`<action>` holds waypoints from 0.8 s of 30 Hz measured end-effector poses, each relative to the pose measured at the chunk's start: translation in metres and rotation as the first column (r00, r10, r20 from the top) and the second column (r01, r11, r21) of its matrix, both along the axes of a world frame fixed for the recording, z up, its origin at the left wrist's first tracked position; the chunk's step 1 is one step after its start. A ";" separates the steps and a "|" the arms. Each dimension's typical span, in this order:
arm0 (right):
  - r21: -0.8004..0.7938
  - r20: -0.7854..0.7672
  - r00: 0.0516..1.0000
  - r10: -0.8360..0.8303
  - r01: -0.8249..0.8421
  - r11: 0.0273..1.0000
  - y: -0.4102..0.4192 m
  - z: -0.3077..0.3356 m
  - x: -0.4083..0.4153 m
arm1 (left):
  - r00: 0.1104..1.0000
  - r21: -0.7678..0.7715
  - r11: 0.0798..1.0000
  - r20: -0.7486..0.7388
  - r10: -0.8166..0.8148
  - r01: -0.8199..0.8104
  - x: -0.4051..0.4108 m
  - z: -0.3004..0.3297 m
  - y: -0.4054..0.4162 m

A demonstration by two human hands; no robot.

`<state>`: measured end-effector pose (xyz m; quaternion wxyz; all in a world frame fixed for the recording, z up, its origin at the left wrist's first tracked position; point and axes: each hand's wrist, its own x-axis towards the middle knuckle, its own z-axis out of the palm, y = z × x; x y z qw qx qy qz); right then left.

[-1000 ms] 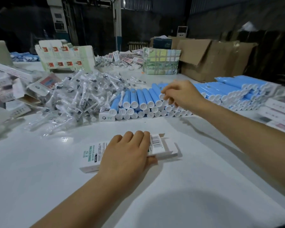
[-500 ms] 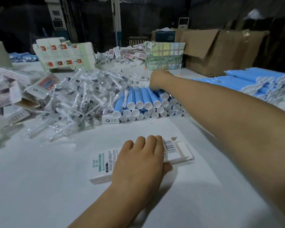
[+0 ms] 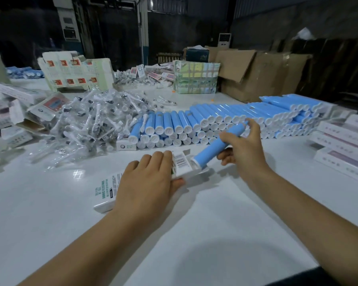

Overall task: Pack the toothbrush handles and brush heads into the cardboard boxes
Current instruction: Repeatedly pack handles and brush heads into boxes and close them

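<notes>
Handle [image 3: 217, 146] in right grip [image 3: 243, 149]; left hand [image 3: 147, 180] flat on box [image 3: 110, 190].

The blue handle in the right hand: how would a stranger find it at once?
Start at the long stack of blue handles across the white table. Nearer, the right hand holds one blue handle, alone tilted, its lower end entering the open white box.
</notes>
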<state>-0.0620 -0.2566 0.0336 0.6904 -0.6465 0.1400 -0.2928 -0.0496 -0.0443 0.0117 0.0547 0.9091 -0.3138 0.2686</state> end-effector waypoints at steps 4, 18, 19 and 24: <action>0.121 0.040 0.999 0.010 -0.014 0.993 0.020 -0.015 -0.005 | 1.000 -0.009 1.000 -0.012 0.006 -0.006 -0.006 0.002 0.001; -0.121 -0.007 1.000 0.030 -0.031 0.992 0.033 -0.004 0.011 | 0.998 0.077 0.997 -0.067 -0.005 0.010 0.000 -0.006 0.009; -0.230 -0.022 0.998 0.058 -0.061 0.971 0.037 0.000 0.018 | 0.997 0.084 0.996 -0.074 -0.025 0.031 -0.001 -0.007 0.008; -0.857 -0.087 0.980 0.177 -0.165 0.489 0.065 0.034 0.075 | 0.989 0.065 0.995 -0.127 -0.069 0.078 0.002 -0.005 0.005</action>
